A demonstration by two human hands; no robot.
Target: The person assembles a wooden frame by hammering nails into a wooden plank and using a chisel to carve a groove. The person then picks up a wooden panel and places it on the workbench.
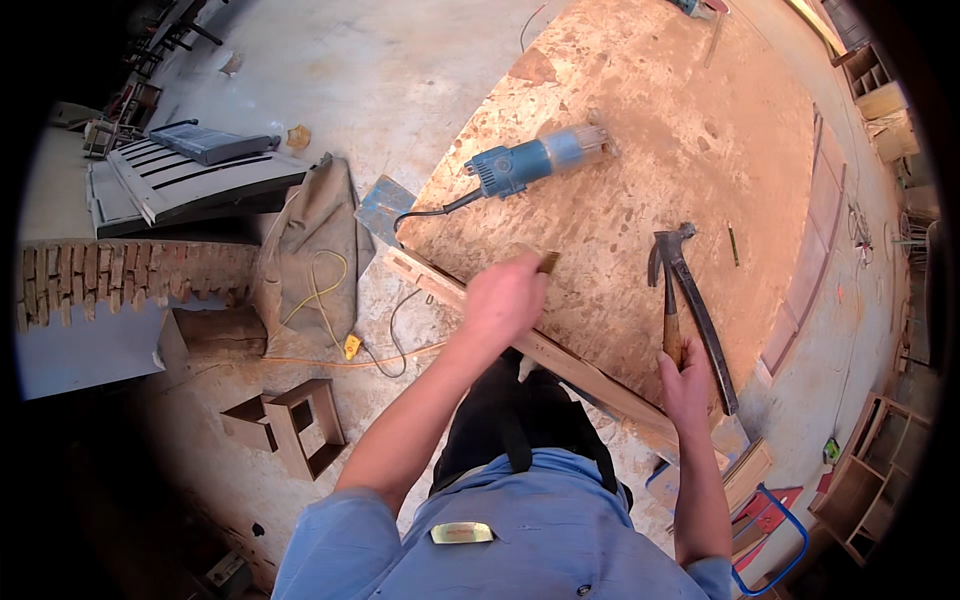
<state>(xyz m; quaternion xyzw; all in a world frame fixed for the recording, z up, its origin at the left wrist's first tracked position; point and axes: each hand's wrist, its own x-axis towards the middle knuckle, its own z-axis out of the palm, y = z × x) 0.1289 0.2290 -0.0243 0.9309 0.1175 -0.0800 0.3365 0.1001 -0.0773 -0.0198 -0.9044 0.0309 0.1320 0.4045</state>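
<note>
My right hand (pixel 685 388) is closed around the wooden handle of what looks like a chisel (pixel 671 322), its metal end pointing away from me. Right beside it on the worktable (pixel 620 210) lies a dark claw hammer (pixel 700 315), its head at the far end. My left hand (pixel 508 300) is closed above the near edge of the table, with a small brown wooden piece (pixel 548 262) sticking out past the fingers. Along that edge runs a long wooden rail (pixel 590 378) with slots cut near its left end, partly below my left hand.
A blue corded trim router (pixel 530 160) lies farther back on the table, and a green pencil (pixel 733 245) near its right side. A yellow cord (pixel 318 290), wooden frames (pixel 300 425) and a draped cloth (pixel 315 250) are on the left. A blue-framed saw (pixel 795 530) stands lower right.
</note>
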